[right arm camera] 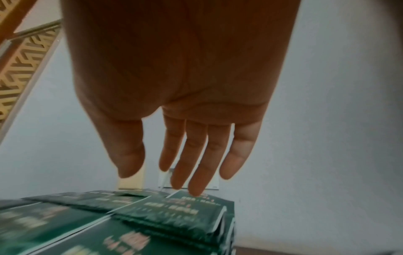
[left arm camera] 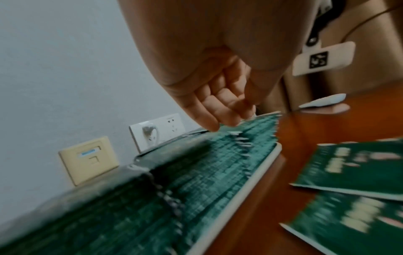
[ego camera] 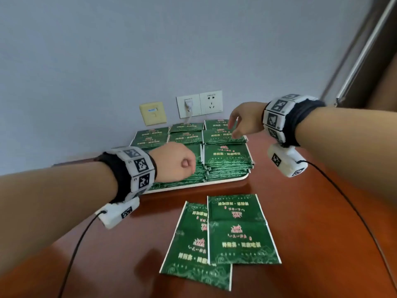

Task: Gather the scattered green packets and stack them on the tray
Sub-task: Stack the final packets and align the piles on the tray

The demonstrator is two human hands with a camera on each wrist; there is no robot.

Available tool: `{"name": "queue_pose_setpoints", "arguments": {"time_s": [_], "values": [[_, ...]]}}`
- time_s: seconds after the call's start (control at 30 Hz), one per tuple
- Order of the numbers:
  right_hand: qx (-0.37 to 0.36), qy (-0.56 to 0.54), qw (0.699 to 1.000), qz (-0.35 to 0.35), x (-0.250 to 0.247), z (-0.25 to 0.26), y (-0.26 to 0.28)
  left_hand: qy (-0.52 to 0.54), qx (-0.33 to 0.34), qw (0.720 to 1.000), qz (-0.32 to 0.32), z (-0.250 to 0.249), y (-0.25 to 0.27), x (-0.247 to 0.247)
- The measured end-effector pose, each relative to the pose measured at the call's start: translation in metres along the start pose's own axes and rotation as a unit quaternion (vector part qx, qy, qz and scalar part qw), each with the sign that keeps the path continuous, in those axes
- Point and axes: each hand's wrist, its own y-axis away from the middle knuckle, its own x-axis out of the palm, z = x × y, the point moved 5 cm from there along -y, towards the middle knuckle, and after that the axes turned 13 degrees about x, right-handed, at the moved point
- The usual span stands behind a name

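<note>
right hand (ego camera: 243,120) open, fingers straight, above the far right stacks of flat green foil packets (ego camera: 225,157) on the white rimmed tray (ego camera: 232,181); left hand (ego camera: 175,163) curled, apparently empty, over the near left stacks; two loose packets (ego camera: 240,231) overlap nearer on the brown wooden table (ego camera: 311,244); judged light, thin, slippery, best pinched at a sealed edge

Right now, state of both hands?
Left hand: fingers curled, holding nothing.
Right hand: open, fingers straight above the stacked packets.
</note>
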Motion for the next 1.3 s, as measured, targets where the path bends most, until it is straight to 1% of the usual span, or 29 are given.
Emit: {"name": "queue_pose_setpoints", "arguments": {"time_s": [0.03, 0.1, 0.17, 0.23, 0.3, 0.33, 0.43, 0.57, 0.7, 0.77, 0.87, 1.07, 1.3], "values": [[-0.007, 0.001, 1.000, 0.022, 0.005, 0.002, 0.014, 0.009, 0.010, 1.000, 0.013, -0.009, 0.007, 0.009], [-0.014, 0.023, 0.995, 0.098, 0.027, 0.009, 0.047, 0.024, 0.029, 0.998, 0.044, -0.026, 0.020, 0.030], [-0.019, 0.103, 0.981, 0.160, 0.056, 0.015, 0.075, 0.020, 0.040, 0.995, 0.085, -0.037, 0.029, 0.053], [-0.018, 0.195, 0.962, 0.191, 0.088, 0.018, 0.100, 0.011, 0.027, 0.989, 0.148, -0.045, 0.039, 0.079], [-0.016, 0.218, 0.954, 0.206, 0.116, 0.021, 0.118, 0.010, 0.015, 0.981, 0.195, -0.049, 0.050, 0.100], [-0.018, 0.216, 0.953, 0.211, 0.125, 0.023, 0.126, 0.009, 0.014, 0.980, 0.200, -0.049, 0.055, 0.106], [-0.032, 0.187, 0.958, 0.215, 0.139, 0.035, 0.135, 0.011, -0.002, 0.983, 0.184, -0.037, 0.069, 0.106], [-0.062, 0.160, 0.963, 0.209, 0.143, 0.073, 0.135, 0.022, -0.057, 0.982, 0.180, -0.002, 0.096, 0.104], [-0.073, 0.157, 0.963, 0.206, 0.147, 0.109, 0.125, 0.075, -0.099, 0.975, 0.185, 0.028, 0.116, 0.106], [-0.072, 0.171, 0.961, 0.204, 0.148, 0.118, 0.121, 0.092, -0.102, 0.974, 0.182, 0.033, 0.120, 0.108], [-0.068, 0.190, 0.957, 0.208, 0.149, 0.122, 0.117, 0.090, -0.097, 0.976, 0.171, 0.034, 0.117, 0.110], [-0.071, 0.175, 0.964, 0.189, 0.146, 0.119, 0.114, 0.092, -0.092, 0.977, 0.167, 0.034, 0.113, 0.110], [-0.078, 0.190, 0.968, 0.147, 0.145, 0.116, 0.108, 0.080, -0.094, 0.981, 0.147, 0.032, 0.108, 0.107]]}}
